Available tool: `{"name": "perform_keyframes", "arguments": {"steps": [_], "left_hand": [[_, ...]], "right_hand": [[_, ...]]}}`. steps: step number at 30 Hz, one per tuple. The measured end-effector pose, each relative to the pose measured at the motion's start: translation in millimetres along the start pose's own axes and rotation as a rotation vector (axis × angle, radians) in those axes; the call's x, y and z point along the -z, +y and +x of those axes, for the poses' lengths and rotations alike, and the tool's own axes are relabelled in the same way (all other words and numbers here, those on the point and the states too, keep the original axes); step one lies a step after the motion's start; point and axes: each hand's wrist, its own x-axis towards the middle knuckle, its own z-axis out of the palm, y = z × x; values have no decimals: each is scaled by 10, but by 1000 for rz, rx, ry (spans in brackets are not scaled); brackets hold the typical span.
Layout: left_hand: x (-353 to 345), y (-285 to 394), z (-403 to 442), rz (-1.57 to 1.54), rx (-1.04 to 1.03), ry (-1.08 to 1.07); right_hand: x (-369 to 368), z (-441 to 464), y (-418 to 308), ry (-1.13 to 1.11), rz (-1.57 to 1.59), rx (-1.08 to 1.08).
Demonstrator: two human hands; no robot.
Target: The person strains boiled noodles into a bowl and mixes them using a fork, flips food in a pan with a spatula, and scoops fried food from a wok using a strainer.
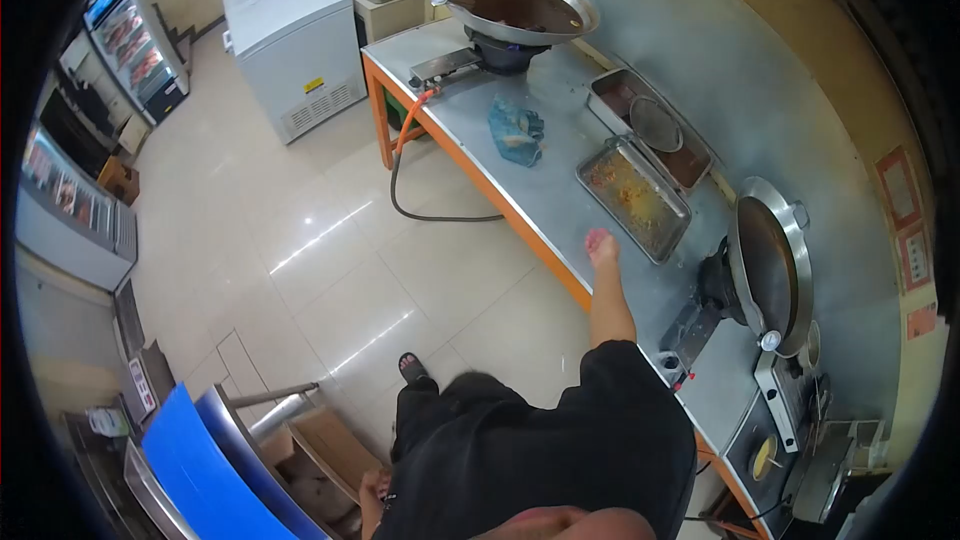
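My right hand (604,250) reaches over the front edge of the steel-topped table (560,195). Its fingers look curled, with a pinkish patch at their tips; I cannot make out whether that is a held thing. Just beyond it lies a metal tray (640,202) with yellowish crumbs and liquid. Low by my body, my left hand (374,486) is curled beside an open cardboard box (335,445); whatever it may hold is hidden. A crumpled blue plastic bag (515,132) lies farther left on the table.
Two large pans of dark liquid, a far pan (515,5) and a right pan (770,260), stand on burners. A strainer (656,124) rests on a second tray (690,162). An orange hose (408,120) hangs off the table. A white chest freezer (290,40) stands across the tiled floor.
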Motion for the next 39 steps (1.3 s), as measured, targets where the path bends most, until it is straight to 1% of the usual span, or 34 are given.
{"name": "perform_keyframes", "arguments": {"steps": [1,2,4,6,8,9,10,11,13,15,17,19,21,23,24,25,27,29,31,33,34,35,36,37,39], "left_hand": [[81,328,14,-108,-121,44],[142,868,-98,-213,-247,86],[282,1865,-440,-247,-471,90],[493,2865,-525,-38,-552,98],[625,3752,-632,-51,-660,71],[626,4195,-718,-29,-678,95],[598,4608,-834,43,-704,168],[561,4954,-948,76,-765,204],[519,5519,-1018,4,-778,211],[340,5869,-1077,-90,-789,221],[86,6224,-1138,-22,-698,153],[-35,6497,-1005,155,-644,28],[-154,6669,-956,279,-558,27],[-165,6818,-947,287,-490,-43],[-168,6971,-938,293,-467,-82],[-140,7129,-903,238,-467,-67],[61,7345,-735,140,-467,-50],[303,7628,-558,132,-509,-44],[510,8079,-433,242,-447,-18],[781,8520,-172,255,-458,-16],[884,8784,-88,260,-465,-15],[949,9055,-99,278,-476,4],[1064,9323,-79,241,-511,-22],[1154,9516,-42,202,-531,-52],[1311,9967,-87,102,-585,-89]], "right_hand": [[-86,41,-41,40,-7,8],[-193,100,-97,79,-8,19],[-266,262,-105,166,126,-7],[-297,460,-95,229,248,-14],[-349,686,-87,269,375,0],[-400,783,-119,242,392,22],[-428,866,-115,217,405,40],[-422,912,-54,199,415,49],[-570,1024,-64,261,420,67],[-655,1064,33,309,455,88],[-855,1200,61,305,535,150],[-1112,1263,101,350,520,165],[-1291,1185,154,400,497,145],[-1590,1196,164,414,488,117],[-1637,1284,316,433,391,125],[-1683,1442,533,450,301,140],[-2071,1735,944,577,-293,453],[-3198,1140,758,562,-812,663],[-3558,1204,992,785,-1314,996],[-3595,1243,998,632,-1252,684],[-3725,1005,947,589,-1319,620],[-3825,812,967,506,-1272,633],[-4053,475,947,427,-1218,714],[-4149,358,1084,435,-1267,897],[-4710,-242,1124,260,-1261,714]]}}
